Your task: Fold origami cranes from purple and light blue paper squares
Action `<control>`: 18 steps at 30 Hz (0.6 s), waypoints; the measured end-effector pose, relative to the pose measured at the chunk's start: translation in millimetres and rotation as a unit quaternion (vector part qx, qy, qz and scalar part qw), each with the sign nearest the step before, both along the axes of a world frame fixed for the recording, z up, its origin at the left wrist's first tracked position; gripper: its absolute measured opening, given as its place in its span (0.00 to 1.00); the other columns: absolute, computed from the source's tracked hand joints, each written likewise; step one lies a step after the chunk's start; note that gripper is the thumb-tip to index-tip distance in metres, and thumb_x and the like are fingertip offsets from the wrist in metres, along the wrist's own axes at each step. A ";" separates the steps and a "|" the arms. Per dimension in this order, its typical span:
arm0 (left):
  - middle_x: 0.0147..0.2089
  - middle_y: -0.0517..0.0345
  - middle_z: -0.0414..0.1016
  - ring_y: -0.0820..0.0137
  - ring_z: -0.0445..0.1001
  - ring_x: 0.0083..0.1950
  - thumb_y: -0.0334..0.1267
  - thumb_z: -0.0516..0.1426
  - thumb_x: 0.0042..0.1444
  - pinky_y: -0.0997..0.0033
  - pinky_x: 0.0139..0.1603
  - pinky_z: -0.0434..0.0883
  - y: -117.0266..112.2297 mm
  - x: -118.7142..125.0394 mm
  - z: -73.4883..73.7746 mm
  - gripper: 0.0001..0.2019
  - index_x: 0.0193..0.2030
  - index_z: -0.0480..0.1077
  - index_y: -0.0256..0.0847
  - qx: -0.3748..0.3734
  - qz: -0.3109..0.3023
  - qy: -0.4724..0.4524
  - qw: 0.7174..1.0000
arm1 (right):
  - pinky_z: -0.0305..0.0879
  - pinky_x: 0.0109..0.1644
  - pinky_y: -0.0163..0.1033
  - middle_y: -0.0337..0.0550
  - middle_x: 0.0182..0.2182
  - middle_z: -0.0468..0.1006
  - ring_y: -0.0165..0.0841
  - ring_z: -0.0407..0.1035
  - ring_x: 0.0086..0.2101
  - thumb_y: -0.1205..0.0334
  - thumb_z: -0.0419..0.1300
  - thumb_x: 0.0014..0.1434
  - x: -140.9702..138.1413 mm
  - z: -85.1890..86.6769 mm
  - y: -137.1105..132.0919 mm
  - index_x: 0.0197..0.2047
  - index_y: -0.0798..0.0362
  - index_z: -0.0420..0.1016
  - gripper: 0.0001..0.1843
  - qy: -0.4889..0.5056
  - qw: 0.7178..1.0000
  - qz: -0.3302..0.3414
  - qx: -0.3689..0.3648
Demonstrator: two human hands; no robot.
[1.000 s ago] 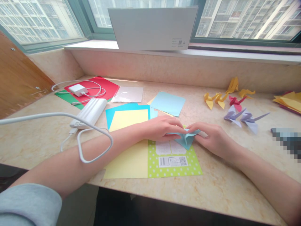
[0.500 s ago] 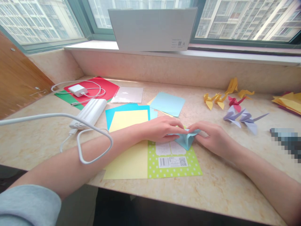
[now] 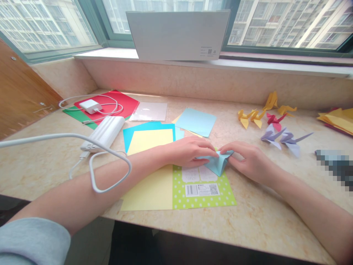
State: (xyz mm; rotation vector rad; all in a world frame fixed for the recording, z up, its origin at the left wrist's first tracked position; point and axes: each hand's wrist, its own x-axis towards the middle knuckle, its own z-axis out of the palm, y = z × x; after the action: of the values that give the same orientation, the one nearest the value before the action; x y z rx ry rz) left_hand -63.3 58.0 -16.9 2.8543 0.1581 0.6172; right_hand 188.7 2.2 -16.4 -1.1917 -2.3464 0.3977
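Observation:
A partly folded piece of light blue origami paper [image 3: 218, 165] lies over the green dotted sheet [image 3: 204, 200]. My left hand [image 3: 193, 151] rests on its left part, fingers stretched out and pressing it down. At the right corner, my right hand [image 3: 246, 158] pinches the paper between thumb and fingers. A raised flap shows between the two hands. Beneath my left forearm lies a pale yellow sheet [image 3: 147, 189]. Just behind the hands is a flat light blue sheet [image 3: 196, 122].
Folded paper cranes in yellow [image 3: 244, 118], red [image 3: 275, 120] and lilac [image 3: 292, 141] stand at the right. A white power bank [image 3: 106, 133] and its cable [image 3: 129, 167] are by my left arm. A white box [image 3: 179, 35] stands on the windowsill.
The raised flap of the light blue paper has shifted slightly and looks flatter at its top. Both hands stay in nearly the same place.

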 end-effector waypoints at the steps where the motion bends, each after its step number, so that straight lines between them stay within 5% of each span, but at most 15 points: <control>1: 0.52 0.46 0.78 0.63 0.76 0.51 0.34 0.54 0.65 0.60 0.54 0.71 -0.2 0.1 0.2 0.13 0.55 0.73 0.42 -0.001 0.000 0.001 1.000 | 0.70 0.49 0.46 0.42 0.40 0.82 0.39 0.76 0.43 0.72 0.56 0.59 0.0 0.1 0.1 0.42 0.49 0.77 0.12 0.000 1.000 0.001 -0.001; 11: 0.54 0.48 0.77 0.64 0.76 0.50 0.32 0.54 0.65 0.60 0.54 0.70 0.4 0.9 -1.1 0.13 0.53 0.75 0.44 0.012 -0.004 0.002 1.000 | 0.65 0.56 0.52 0.45 0.49 0.79 0.41 0.72 0.50 0.75 0.54 0.57 -1.5 1.2 -1.0 0.43 0.48 0.77 0.17 -0.003 0.996 0.063 0.070; 18: 0.53 0.49 0.77 0.65 0.75 0.50 0.33 0.53 0.66 0.62 0.54 0.69 -1.5 0.1 -0.3 0.11 0.50 0.75 0.42 0.034 0.018 0.018 0.999 | 0.61 0.56 0.55 0.42 0.46 0.80 0.42 0.72 0.47 0.75 0.55 0.54 0.4 6.4 -3.1 0.35 0.46 0.80 0.16 -0.041 0.992 0.096 0.077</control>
State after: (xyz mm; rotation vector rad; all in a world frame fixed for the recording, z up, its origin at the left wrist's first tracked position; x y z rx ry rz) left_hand -63.1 56.5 -17.2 2.9361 0.1976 0.5897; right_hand 189.1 -1.0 -10.0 -0.9314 -2.5210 0.2307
